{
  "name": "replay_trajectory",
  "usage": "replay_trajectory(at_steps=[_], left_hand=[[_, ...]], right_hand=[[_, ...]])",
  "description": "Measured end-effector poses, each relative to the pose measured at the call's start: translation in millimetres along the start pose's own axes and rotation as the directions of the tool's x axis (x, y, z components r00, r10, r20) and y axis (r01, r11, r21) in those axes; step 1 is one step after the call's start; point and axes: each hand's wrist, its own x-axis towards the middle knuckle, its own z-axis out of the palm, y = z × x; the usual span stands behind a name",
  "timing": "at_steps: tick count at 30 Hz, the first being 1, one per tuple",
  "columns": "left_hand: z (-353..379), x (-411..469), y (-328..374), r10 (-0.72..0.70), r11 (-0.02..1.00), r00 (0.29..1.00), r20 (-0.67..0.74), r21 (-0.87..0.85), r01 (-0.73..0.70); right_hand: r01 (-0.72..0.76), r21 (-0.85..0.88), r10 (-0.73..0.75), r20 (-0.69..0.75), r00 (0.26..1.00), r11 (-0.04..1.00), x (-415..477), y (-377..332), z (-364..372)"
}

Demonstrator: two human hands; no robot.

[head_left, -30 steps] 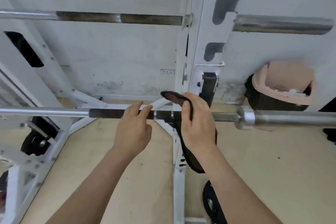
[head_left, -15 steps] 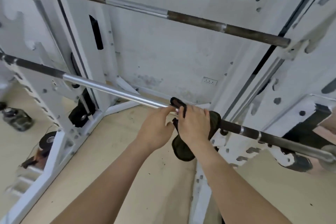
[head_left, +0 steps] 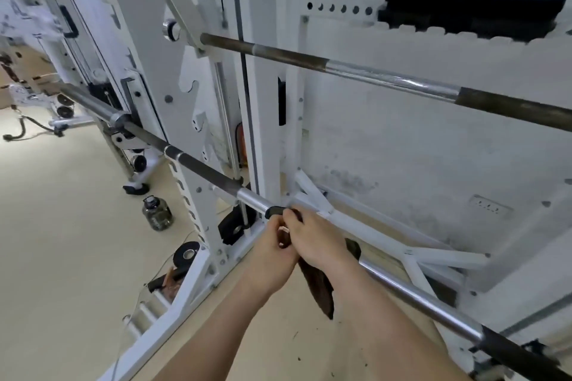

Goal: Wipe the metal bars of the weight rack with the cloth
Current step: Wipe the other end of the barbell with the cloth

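Observation:
A long steel barbell (head_left: pixel 198 164) runs diagonally from upper left to lower right across the white weight rack (head_left: pixel 192 120). A dark cloth (head_left: pixel 320 288) is wrapped over its shiny middle section and hangs down below it. My right hand (head_left: pixel 318 241) grips the cloth around the bar. My left hand (head_left: pixel 272 254) sits right beside it on the left, fingers curled at the bar and the cloth's edge. A second bar (head_left: pixel 387 77) with rusty dark sections rests higher up on the rack.
A dark water jug (head_left: pixel 157 214) stands on the beige floor by the rack's upright. Black weight plates (head_left: pixel 186 252) lie at the rack's base. White floor braces (head_left: pixel 387 238) run behind the bar. More gym equipment (head_left: pixel 58 108) stands far left.
Both hands and the cloth have slid left along the bar, from the dark knurled part onto the shiny section. My view has turned left, showing more of the rack's left upright.

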Motion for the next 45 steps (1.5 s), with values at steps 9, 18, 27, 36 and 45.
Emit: replay_trajectory(at_steps=[9,18,27,36,45], left_hand=[[-96.9,91.6,-13.9,-0.087,0.996,0.945,-0.316,-0.061,0.072],[-225.4,179.2,-42.4,0.022,0.982,0.911,-0.413,0.18,0.058],[-397.4,249.4,-14.3,0.069,0.992,0.927,-0.369,0.12,-0.027],[-513.6,331.7,0.9,-0.151,0.966,0.789,-0.596,-0.258,-0.011],[-552.8,386.4,-59.8,0.52,0.465,0.85,-0.076,0.861,-0.207]], right_hand=[[0.143,-0.02,-0.14,0.113,0.984,0.99,106.6,-72.0,51.2],[0.243,-0.369,-0.278,-0.044,0.96,0.897,202.5,-163.0,130.5],[0.349,0.169,-0.337,-0.094,0.937,0.922,278.2,-288.8,179.7],[0.529,0.111,-0.519,-0.107,0.848,0.841,367.1,-408.7,173.5],[0.405,-0.465,-0.289,0.301,0.909,0.787,436.0,-415.4,242.8]])
